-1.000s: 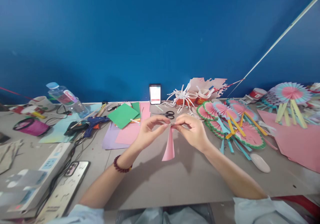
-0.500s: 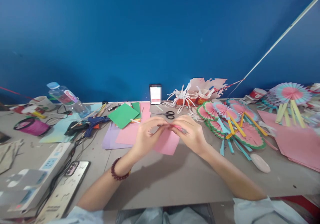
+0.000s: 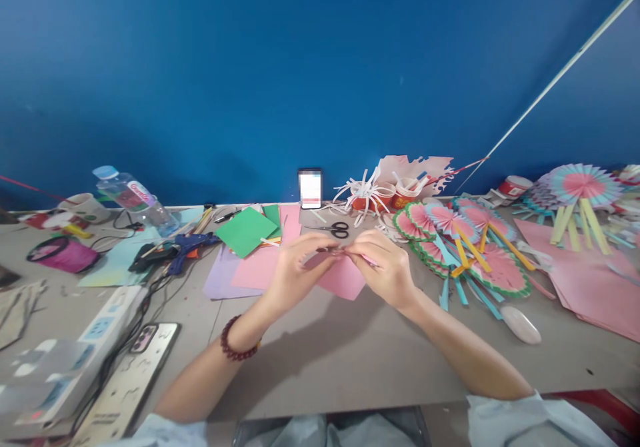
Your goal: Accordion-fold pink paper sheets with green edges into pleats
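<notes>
A sheet of pink paper (image 3: 345, 279) hangs between my hands above the table, its upper edge pinched at the fingertips. My left hand (image 3: 300, 267) closes thumb against fingers on that edge; a beaded bracelet circles the wrist. From the other side my right hand (image 3: 381, 266) pinches the same edge, its fingertips almost meeting the left ones. The fingers partly cover the fold or edge being gripped. Just behind the hands lie black-handled scissors (image 3: 340, 230). Green paper squares (image 3: 247, 228) rest on pink and purple sheets to the left.
Folded paper fans (image 3: 503, 267) and red cups with white paper strips (image 3: 369, 197) crowd the right. At left are a glue gun (image 3: 187, 250), a power strip (image 3: 95, 347), a phone (image 3: 133, 374) and a plastic bottle (image 3: 135, 194). Another phone (image 3: 311, 188) leans on the blue wall.
The pink paper's lower part has swung slightly right and up. My hands stay nearly in place, with small shifts of the fingertips.
</notes>
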`<state>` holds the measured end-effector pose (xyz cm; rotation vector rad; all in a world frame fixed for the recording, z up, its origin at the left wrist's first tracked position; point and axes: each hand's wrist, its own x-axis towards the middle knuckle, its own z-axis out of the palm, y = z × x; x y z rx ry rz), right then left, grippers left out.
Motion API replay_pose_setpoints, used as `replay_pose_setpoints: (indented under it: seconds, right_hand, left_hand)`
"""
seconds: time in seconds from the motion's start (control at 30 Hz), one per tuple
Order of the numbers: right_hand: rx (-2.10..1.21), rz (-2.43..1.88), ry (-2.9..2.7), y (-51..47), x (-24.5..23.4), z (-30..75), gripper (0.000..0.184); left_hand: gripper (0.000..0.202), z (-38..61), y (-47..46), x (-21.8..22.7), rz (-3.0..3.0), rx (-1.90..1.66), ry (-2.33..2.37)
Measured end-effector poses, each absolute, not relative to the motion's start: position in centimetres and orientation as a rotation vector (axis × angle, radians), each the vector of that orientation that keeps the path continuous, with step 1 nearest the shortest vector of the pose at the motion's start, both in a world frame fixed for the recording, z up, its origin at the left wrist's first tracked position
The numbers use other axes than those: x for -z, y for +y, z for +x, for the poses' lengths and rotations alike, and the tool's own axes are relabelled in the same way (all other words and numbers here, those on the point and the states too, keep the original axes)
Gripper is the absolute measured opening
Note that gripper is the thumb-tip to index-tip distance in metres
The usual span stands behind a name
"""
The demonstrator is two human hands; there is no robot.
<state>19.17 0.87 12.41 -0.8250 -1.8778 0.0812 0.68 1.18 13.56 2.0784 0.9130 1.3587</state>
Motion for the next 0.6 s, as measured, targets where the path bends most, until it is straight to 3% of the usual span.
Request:
replay_pose_setpoints:
  seconds: [0.27,0.43,0.6]
  right_hand:
    - [-0.113,-0.8,-1.936,0.97,-12.36,18.87,0.016]
    - [-0.19,-0.853,-1.936,1.29,-12.26,19.03,0.016]
    - [-0.317,-0.938,-1.861,1.27,-12.35,18.99,0.011]
  left_hand:
    - [0.013,0.73,1.26,-13.15,2.188,-1.469,0.85]
    - [0.013,0.51,1.35,-13.54,2.0,-1.299,0.923]
    - [0.03,0.03,1.67,-13.97,1.703,-1.221,0.896]
